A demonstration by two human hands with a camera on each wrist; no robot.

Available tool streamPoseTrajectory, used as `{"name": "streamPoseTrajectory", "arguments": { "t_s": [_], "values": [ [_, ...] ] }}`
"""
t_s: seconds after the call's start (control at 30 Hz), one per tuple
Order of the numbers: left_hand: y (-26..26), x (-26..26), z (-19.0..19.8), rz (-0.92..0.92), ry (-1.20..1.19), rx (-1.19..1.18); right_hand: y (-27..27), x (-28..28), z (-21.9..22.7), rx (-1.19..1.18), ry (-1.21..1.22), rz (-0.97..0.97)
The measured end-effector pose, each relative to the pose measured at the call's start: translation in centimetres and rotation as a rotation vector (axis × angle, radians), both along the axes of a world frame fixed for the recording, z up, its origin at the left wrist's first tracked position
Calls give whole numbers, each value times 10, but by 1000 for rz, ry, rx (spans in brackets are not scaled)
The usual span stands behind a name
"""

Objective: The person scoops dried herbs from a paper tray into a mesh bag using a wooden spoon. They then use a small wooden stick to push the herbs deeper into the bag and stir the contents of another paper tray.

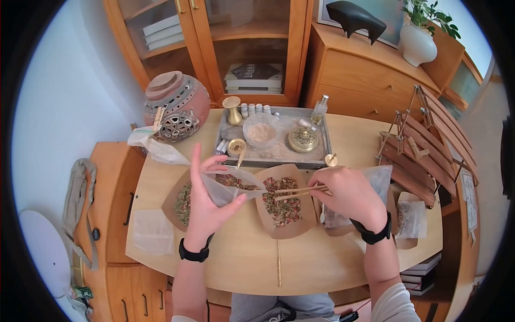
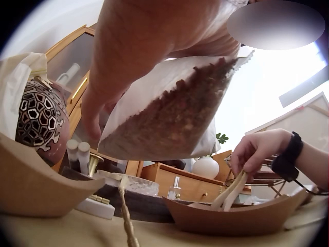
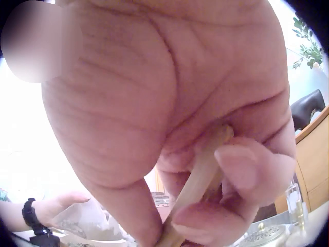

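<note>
My left hand [image 1: 209, 212] holds a translucent bag [image 2: 169, 113] between thumb and fingers, its mouth spread wide, with reddish-brown dried herbs inside. One finger of that hand points upward. Wooden tongs [image 1: 294, 191] are pinched in my right hand [image 1: 348, 196], their tips pointing left over a brown paper tray [image 1: 292, 232]. Dried herbs and petals [image 1: 280, 212] fill this tray, just right of the bag. In the right wrist view, the fingers curl around the tongs [image 3: 198, 185]. Another paper tray [image 1: 170, 206] of greener herbs lies left, partly hidden behind my left hand.
Behind the herbs stands a grey tray [image 1: 219, 134] with a glass bowl [image 1: 260, 132] and a brass burner [image 1: 303, 139]. A clay pot [image 1: 188, 96] is at the back left, a wooden slatted rack [image 1: 424, 155] at the right. Flat bags [image 1: 153, 232] lie along both sides.
</note>
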State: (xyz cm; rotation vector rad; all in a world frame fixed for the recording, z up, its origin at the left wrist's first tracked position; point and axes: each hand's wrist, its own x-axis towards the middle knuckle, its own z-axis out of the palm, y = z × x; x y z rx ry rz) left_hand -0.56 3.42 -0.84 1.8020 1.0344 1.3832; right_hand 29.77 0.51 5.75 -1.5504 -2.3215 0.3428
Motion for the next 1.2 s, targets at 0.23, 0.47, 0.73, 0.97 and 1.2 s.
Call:
{"name": "streamPoseTrajectory", "arguments": {
  "t_s": [0.23, 0.47, 0.73, 0.97, 1.2],
  "values": [
    [0, 3, 0, -40, 24, 29, 6, -6, -8, 83, -5, 26],
    [-3, 18, 4, -36, 39, 26, 0, 19, 16, 81, 117, -58],
    [-5, 55, 6, -54, 161, 18, -14, 20, 36, 186, 330, -70],
    [-4, 57, -2, -41, 32, -47, -14, 26, 31, 182, 291, -24],
    [-6, 45, 4, -39, -211, -138, -12, 44, 29, 140, 216, -104]
  ]
}}
